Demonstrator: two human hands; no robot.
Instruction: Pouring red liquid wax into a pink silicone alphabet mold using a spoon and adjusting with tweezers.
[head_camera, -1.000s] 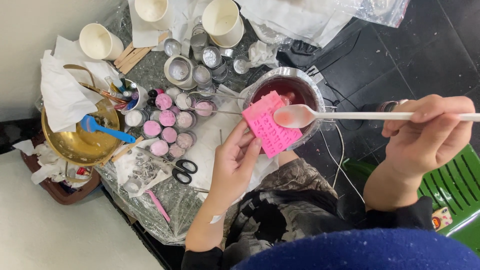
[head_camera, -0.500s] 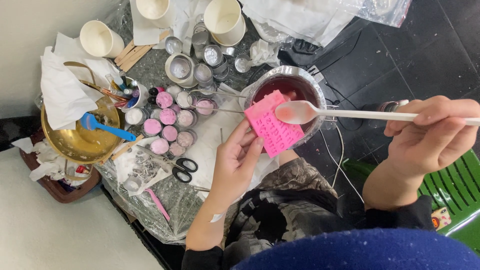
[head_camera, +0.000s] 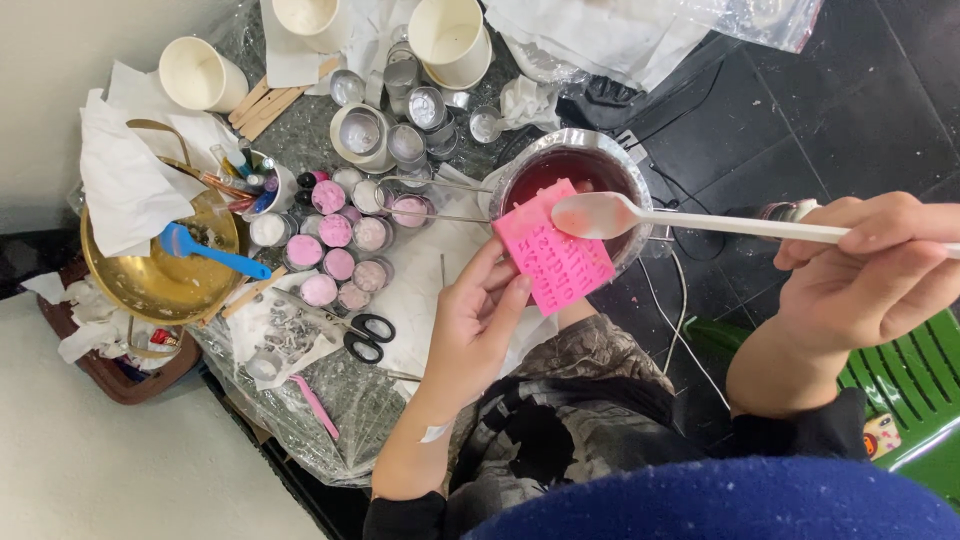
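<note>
The left hand reached up from the near edge, forearm bare and angled slightly rightward, wrist bent back a touch. Its fingers were curled up and to the right, thumb spread to the left, fingertips pinched at the lower edge of what it held. Over on the right, the right hand came in from the near right, sleeve dark at the wrist, knuckles toward the camera, fingers folded tight in a closed grip, forearm foreshortened below it.

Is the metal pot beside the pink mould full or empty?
Partly filled: the metal pot holds dark red liquid below its rim.
</note>
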